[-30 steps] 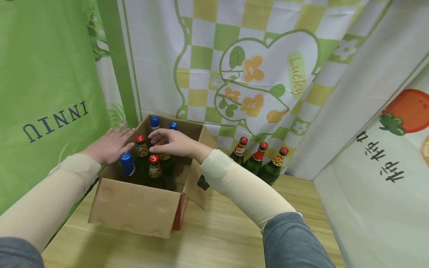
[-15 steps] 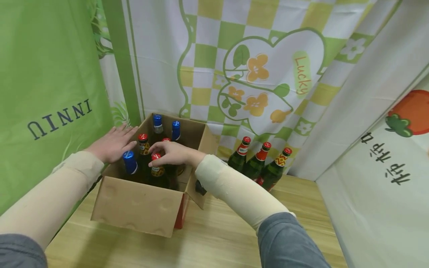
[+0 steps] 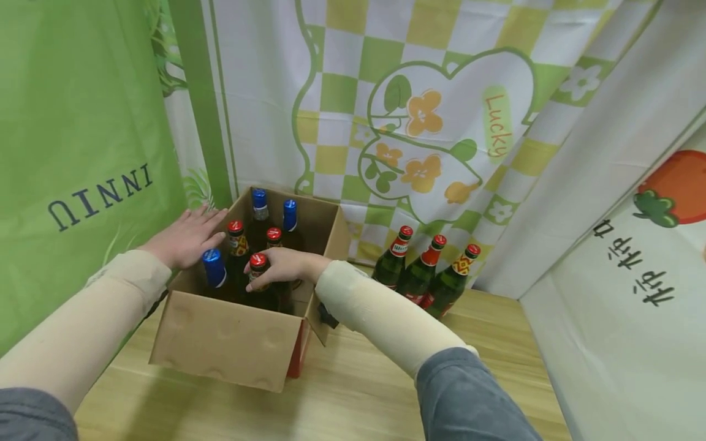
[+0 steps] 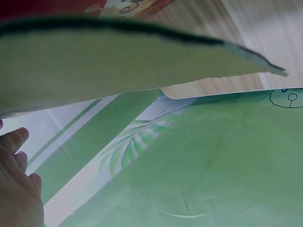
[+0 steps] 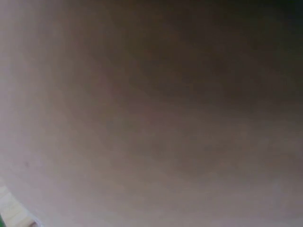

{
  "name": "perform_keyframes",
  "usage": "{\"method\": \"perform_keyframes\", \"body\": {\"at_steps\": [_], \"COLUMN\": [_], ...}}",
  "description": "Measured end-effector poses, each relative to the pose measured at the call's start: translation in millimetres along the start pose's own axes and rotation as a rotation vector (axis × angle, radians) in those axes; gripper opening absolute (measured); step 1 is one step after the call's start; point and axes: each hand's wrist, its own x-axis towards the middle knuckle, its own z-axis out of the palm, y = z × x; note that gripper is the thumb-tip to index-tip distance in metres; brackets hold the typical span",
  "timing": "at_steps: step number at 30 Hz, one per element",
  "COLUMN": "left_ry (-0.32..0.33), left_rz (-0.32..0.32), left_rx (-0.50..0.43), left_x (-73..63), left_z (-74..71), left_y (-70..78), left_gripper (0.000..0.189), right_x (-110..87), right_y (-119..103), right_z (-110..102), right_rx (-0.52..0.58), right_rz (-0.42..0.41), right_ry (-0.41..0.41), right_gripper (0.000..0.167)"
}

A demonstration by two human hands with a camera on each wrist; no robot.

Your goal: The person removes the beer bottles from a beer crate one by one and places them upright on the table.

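Observation:
A cardboard box (image 3: 223, 340) holds several bottles. My right hand (image 3: 289, 264) reaches over its right side and grips the neck of the front red-capped beer bottle (image 3: 258, 260), thumb on the near side. Behind that one stand two more red-capped bottles (image 3: 237, 240). Blue-capped bottles (image 3: 214, 269) fill the front left and the back. My left hand (image 3: 184, 239) lies with straight fingers along the box's left edge; the left wrist view shows its fingertips (image 4: 21, 137) beside a cardboard flap (image 4: 104, 66). Blurred skin covers most of the right wrist view.
Three red-capped green bottles (image 3: 421, 266) stand to the right of the box, near the patterned curtain (image 3: 336, 92). A green cloth (image 3: 83, 122) hangs at the left and a white printed panel (image 3: 623, 331) at the right. The box stands on a wooden table (image 3: 375, 392).
My right hand has come down toward the front of the box and closed round the front red-capped bottle's neck. My left hand stays on the box edge. The view has shifted slightly.

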Motion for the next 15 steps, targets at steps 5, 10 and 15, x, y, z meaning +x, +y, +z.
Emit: {"method": "perform_keyframes", "body": {"at_steps": [5,10,15], "left_ry": [-0.011,0.014,-0.01], "left_rz": [0.0,0.007,-0.003], "left_rx": [0.002,-0.022,0.001], "left_x": [-0.2,-0.9,0.5], "left_z": [-1.8,-0.4,-1.5], "left_y": [-0.5,0.0,0.4], "left_gripper": [0.063,0.064,0.063], "right_x": [4.8,6.2,4.8], "right_y": [-0.6,-1.2,-0.6], "right_z": [3.0,5.7,7.9], "right_rx": [-0.085,-0.129,-0.175], "right_rz": [-0.025,-0.04,-0.046], "right_ry": [-0.029,-0.055,-0.006], "right_gripper": [0.034,0.029,0.039]}}
